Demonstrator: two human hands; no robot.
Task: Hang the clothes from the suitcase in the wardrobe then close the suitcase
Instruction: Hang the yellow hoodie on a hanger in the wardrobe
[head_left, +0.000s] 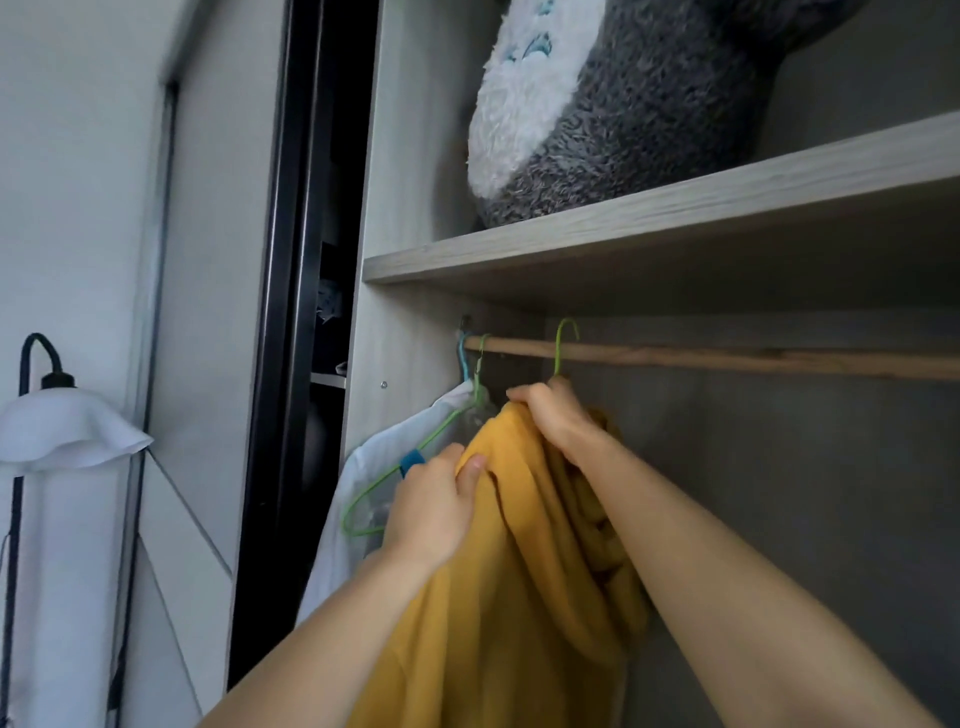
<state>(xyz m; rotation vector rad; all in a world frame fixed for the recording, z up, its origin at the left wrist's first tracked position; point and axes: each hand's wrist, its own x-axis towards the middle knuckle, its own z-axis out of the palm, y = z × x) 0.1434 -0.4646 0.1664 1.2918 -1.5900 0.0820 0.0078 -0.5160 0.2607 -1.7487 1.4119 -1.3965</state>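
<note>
Gripping mid-frame, left hand (434, 506) and right hand (558, 421) curled fingers into the yellow garment (519, 597). Green hook (563, 340) sat over the rail (727, 358).

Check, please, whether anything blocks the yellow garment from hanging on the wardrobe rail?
Nothing visible does. The yellow garment has its green hook seemingly over the rail; the white shirt hangs to its left, and the rail rightward is bare.

Both hands grip a yellow garment (519, 597) below the wooden rail (727, 357), the left hand (431, 506) pinching its near-left edge, the right hand (556, 415) holding its top under a green hanger hook (563, 343).
</note>
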